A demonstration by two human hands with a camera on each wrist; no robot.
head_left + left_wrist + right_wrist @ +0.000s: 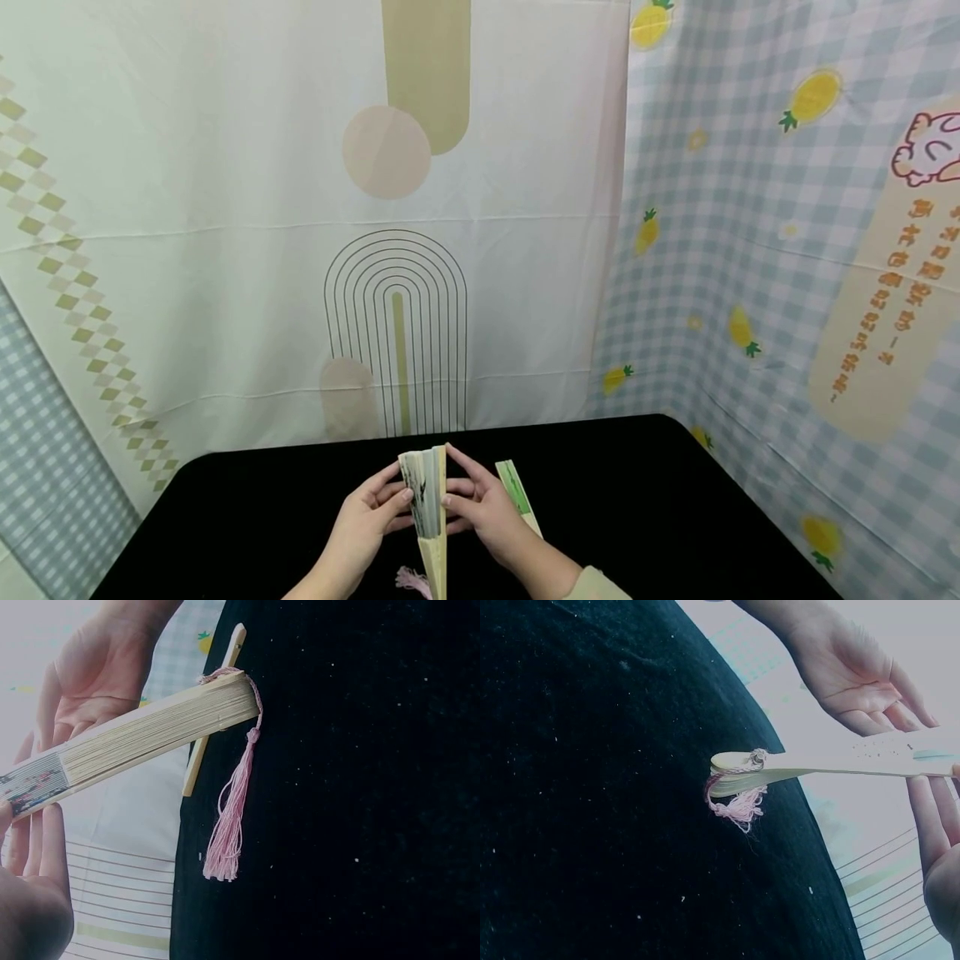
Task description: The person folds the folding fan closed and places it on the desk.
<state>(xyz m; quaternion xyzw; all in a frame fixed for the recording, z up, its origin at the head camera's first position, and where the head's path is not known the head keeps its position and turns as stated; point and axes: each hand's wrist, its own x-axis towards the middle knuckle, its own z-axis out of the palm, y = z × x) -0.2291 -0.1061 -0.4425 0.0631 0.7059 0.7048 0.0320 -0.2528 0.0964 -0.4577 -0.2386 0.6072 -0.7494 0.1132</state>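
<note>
Both hands hold a folding fan upright over the table, one on each side, with its folds only slightly spread. My left hand pinches the left edge between thumb and fingers. Along the outer stick on the other side, my right hand has its thumb in front and fingers behind. The fan's pale ribs narrow to the pivot, where a pink tassel hangs. Its folded leaf carries a dark and coloured print. Beyond the right hand lies a second fan, folded, with green on it.
A black cloth covers the table, rounded at its far corners. Behind it hangs a pale curtain with printed arches. To the right is a blue checked curtain with pineapples.
</note>
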